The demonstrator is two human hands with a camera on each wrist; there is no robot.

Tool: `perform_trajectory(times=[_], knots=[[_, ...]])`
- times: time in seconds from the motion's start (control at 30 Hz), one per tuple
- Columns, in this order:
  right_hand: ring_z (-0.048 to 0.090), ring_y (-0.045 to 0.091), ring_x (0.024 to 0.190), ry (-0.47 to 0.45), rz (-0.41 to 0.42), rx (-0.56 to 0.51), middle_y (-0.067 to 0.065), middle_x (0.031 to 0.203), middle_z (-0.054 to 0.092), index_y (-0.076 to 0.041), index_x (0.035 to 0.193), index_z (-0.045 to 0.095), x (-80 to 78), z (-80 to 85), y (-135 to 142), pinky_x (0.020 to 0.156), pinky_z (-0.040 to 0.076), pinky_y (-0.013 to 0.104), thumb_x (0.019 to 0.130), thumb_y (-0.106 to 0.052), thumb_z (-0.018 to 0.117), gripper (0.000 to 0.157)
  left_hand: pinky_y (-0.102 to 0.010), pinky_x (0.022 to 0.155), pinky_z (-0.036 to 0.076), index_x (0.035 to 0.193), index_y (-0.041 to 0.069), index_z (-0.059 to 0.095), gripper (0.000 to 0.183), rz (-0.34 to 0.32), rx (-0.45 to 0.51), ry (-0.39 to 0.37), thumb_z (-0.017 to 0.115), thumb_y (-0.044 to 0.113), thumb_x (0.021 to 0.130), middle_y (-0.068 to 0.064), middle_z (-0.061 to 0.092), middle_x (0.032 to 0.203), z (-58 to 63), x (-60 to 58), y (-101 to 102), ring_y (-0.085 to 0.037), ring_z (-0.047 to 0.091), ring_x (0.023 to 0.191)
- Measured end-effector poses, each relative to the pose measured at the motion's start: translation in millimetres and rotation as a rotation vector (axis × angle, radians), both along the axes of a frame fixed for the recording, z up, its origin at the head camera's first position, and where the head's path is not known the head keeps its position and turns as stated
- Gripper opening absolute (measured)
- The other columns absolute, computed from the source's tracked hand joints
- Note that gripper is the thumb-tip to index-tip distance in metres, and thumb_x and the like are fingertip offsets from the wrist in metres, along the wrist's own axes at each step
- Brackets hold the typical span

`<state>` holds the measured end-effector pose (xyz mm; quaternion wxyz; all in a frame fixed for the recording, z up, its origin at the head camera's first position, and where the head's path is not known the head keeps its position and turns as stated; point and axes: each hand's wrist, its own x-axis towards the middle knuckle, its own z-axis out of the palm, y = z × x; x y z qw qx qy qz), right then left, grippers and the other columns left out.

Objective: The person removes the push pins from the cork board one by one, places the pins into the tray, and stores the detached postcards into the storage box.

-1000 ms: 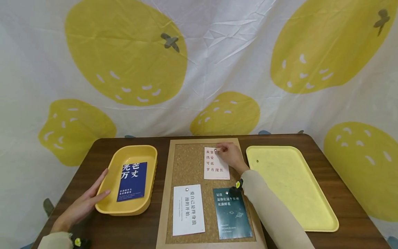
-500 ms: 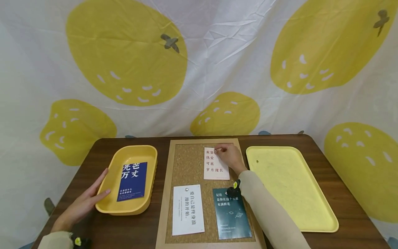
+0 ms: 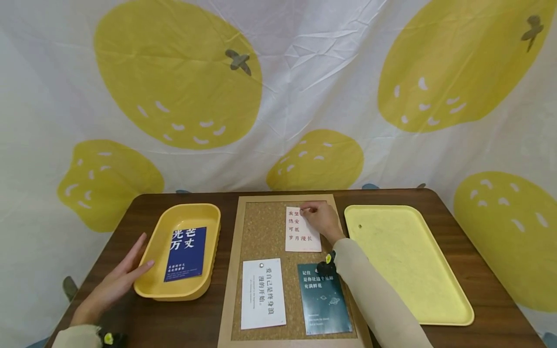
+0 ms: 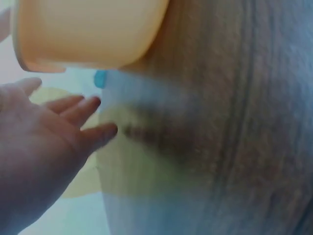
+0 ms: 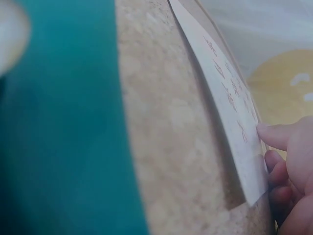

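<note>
My right hand (image 3: 323, 217) is at the top of a white card with red characters (image 3: 300, 231), on a framed cork board (image 3: 262, 232). Thumb and index finger pinch a small silver pushpin there, now mostly covered by the fingertips. In the right wrist view the card (image 5: 230, 105) has its near edge lifted off the cork, with the hand (image 5: 293, 166) beside it. My left hand (image 3: 115, 286), fingers straight and spread, is at the left side of a yellow basin (image 3: 157, 261) that holds a blue card (image 3: 186, 256).
Lower on the board are a white card (image 3: 263, 295) and a dark green card (image 3: 326, 304), each bearing a pin. A pale yellow tray (image 3: 404, 261) lies right of the board on the brown wooden table (image 3: 491, 285). A lemon-print cloth (image 3: 304, 96) hangs behind.
My right fingertips have closed over the pushpin, which showed more plainly before. The left fingers have drawn slightly away from the basin's rim. The cards stay in place.
</note>
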<state>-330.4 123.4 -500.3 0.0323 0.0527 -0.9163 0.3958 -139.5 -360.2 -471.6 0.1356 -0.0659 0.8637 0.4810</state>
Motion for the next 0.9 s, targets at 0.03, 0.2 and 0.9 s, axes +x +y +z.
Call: perform_trajectory(times=[0.03, 0.2, 0.9], knots=[[0.06, 0.022, 0.082, -0.002, 0.0, -0.001, 0.005, 0.101, 0.074, -0.018, 0.106, 0.079, 0.2, -0.1, -0.2, 0.073, 0.045, 0.034, 0.093, -0.019, 0.07, 0.016, -0.075, 0.109, 0.01, 0.155, 0.032, -0.019, 0.094, 0.002, -0.017, 0.01, 0.055, 0.046, 0.099, -0.027, -0.01, 0.162, 2.0, 0.5, 1.1, -0.054, -0.005, 0.146], [0.06, 0.022, 0.083, -0.013, -0.001, -0.003, 0.005, 0.103, 0.074, -0.018, 0.106, 0.079, -0.1, -0.2, -0.2, 0.073, 0.045, 0.034, 0.093, -0.019, 0.069, 0.016, -0.076, 0.108, 0.015, 0.158, 0.024, -0.013, 0.094, 0.002, -0.111, 0.098, 0.056, 0.047, 0.099, -0.026, -0.006, 0.163, 12.3, 3.1, 8.8, -0.054, 0.0, 0.146], [0.064, 0.022, 0.088, -0.01, -0.016, 0.001, 0.005, 0.106, 0.075, -0.018, 0.104, 0.08, -4.2, -2.8, -0.3, 0.074, 0.047, 0.034, 0.092, -0.02, 0.07, 0.016, -0.07, 0.111, 0.022, 0.155, 0.017, 0.034, 0.068, -0.215, -0.308, 0.521, 0.064, 0.036, 0.097, -0.019, 0.03, 0.159, 56.6, 10.5, 112.4, -0.044, 0.023, 0.147]])
